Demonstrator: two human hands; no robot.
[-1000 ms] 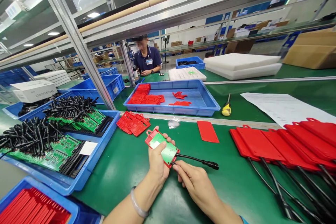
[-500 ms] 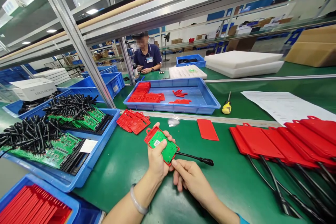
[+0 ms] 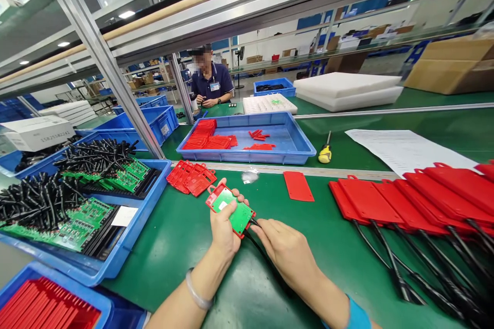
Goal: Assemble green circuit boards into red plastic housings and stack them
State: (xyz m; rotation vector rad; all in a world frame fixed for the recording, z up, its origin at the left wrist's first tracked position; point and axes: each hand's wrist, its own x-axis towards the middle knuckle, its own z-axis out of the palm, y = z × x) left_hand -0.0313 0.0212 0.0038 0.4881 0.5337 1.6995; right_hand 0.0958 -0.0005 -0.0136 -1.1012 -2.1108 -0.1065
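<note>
Green bench (image 3: 173, 262) under the fingers (image 3: 267, 231). Metal post (image 3: 97, 56) up-left of them; metal rail (image 3: 239, 13) slopes high above them. Far beyond the fingers: white wall (image 3: 250, 43), 1 standing fan (image 3: 240, 54), grey floor (image 3: 246, 91). Lit ceiling lamps (image 3: 126, 14) high, left of the fingers.

At the left of the frame, a white box (image 3: 38, 136) bears a number beginning 15825582; print on the paper sheet (image 3: 409, 150) at right is illegible.

left fingers (image 3: 229, 209) hold a green circuit board (image 3: 243, 215).

Board (image 3: 244, 214) — in case (image 3: 216, 194); tray (image 3: 247, 155) behind
</note>
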